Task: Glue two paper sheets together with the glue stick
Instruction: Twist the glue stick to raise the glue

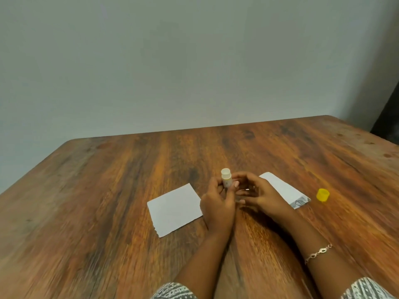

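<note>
Surroundings: a wooden table (108, 201) with strong brown and orange grain and rounded far corners, set against a plain pale wall (172, 61); a dark object (388, 117) stands past the table's far right corner, too cut off to identify. A yellow cap (323, 194), short and round, sits on the table well to the right, just beyond the right-hand paper sheet (282, 187). That sheet is white, lies flat at an angle, and is partly covered by my right hand (262, 194); a small grey printed mark shows at its near corner. The left-hand paper sheet (174, 209) is white, roughly rectangular, flat on the table, with a slightly ragged lower left edge; my left hand (218, 203) overlaps its right corner. The two sheets lie apart, with both hands between them. The glue stick (226, 176) is a small pale cylinder, uncapped, held upright above the table in my left hand, whose fingers and thumb curl round its lower body. My right hand is close beside it with fingers curved toward the stick; I cannot tell whether it grips or only nears it. A thin metal bracelet (319, 253) circles my right forearm, and patterned grey-and-white sleeves (172, 291) show at the lower edge.
</note>
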A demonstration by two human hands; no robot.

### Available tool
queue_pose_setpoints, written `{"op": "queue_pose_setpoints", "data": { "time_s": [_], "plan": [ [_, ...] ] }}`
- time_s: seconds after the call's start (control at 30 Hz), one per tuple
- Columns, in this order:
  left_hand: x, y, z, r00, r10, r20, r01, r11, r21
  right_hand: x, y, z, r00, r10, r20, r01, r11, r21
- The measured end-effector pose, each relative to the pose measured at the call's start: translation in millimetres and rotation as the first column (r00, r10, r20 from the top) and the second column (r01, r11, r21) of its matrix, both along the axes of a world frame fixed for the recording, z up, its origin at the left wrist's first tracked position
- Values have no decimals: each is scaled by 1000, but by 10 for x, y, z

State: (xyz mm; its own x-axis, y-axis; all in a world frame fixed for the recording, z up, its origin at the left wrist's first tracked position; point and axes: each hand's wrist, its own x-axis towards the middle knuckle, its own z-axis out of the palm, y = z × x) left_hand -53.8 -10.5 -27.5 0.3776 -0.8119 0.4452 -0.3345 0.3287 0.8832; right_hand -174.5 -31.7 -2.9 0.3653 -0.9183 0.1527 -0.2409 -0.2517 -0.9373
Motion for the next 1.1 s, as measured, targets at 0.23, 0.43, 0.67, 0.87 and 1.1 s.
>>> {"op": "queue_pose_setpoints", "data": {
  "time_s": [0.23, 0.43, 0.67, 0.87, 1.1],
  "plan": [
    [0, -28, -19, 999, -42, -20, 42, 999, -1, 145, -14, -56, 996, -79, -52, 73, 992, -107],
    [-18, -40, -33, 995, -99, -4, 99, 995, -8, 178, 19, -51, 991, -125, -39, 118, 983, -143],
    [13, -67, -12, 974, -226, 5, 226, 973, -45, 128, 33, 30, 987, -157, 14, 157, 966, -207],
    [42, -71, -7, 980, -199, 30, 200, 979, -45, 191, 62, -49, 994, -83, -77, 63, 971, -231],
    [35, -60, 14, 968, -253, -13, 252, 967, -49, 244, 2, -40, 965, -223, -139, 162, 922, -353]
  ]
}}
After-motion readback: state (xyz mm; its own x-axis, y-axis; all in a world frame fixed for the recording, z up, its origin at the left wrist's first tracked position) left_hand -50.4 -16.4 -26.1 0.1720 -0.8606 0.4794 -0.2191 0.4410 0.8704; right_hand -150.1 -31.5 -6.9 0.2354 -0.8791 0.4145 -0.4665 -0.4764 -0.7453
